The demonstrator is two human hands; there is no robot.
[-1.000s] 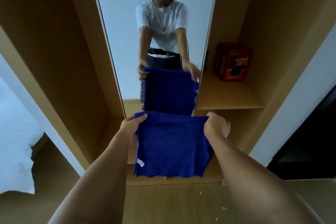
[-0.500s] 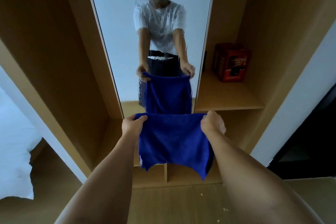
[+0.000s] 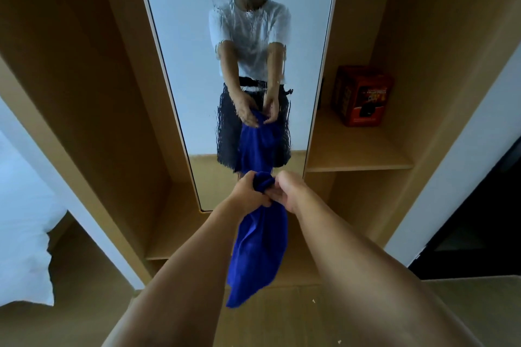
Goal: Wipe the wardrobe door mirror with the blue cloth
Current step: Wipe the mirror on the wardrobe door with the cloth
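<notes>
The tall wardrobe door mirror [image 3: 180,65] stands straight ahead, its glass streaked with wet smears around the reflected person. The blue cloth [image 3: 258,251] hangs bunched into a narrow bundle in front of the mirror's lower end. My left hand [image 3: 248,191] grips the bunched top of the cloth. My right hand [image 3: 284,191] is close against it from the right, fingers on the same bunch. Both hands are a little short of the glass.
Wooden wardrobe compartments flank the mirror. A red box [image 3: 362,96] sits on the right shelf [image 3: 358,160]. A white pillow [image 3: 22,248] lies at the lower left. A dark doorway [image 3: 479,220] is at the right. The floor is wood.
The cloth was held spread wide between my two hands. My hands have come together and the cloth is now gathered into one hanging bundle.
</notes>
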